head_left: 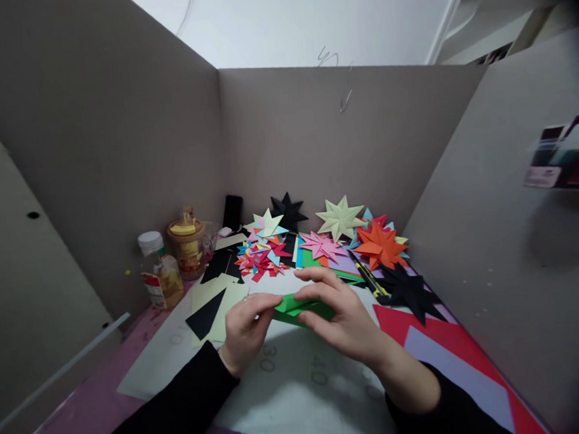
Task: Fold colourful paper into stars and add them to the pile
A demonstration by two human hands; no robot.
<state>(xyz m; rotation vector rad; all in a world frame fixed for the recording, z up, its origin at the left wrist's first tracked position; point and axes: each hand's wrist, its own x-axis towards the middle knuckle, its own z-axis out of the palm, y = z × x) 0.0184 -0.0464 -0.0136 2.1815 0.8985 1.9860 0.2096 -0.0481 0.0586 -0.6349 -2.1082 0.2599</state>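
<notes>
A piece of folded green paper (291, 308) is held up over the white mat between my two hands. My left hand (248, 327) pinches its left end between thumb and fingers. Around the right end curl the fingers and thumb of my right hand (345, 316), which partly cover the paper. Beyond them lie a pink paper star (322, 245) and a heap of small coloured paper pieces (262, 256). A yellow and black utility knife (369, 277) rests to the right of my right hand.
A pale star (340, 218), an orange star (382, 245) and black stars (411, 290) sit along the back and right. Red and purple sheets (452, 371) lie at right. A white-capped bottle (161, 274) and a lidded cup (188, 248) stand at left. Grey partitions (313, 135) enclose the table.
</notes>
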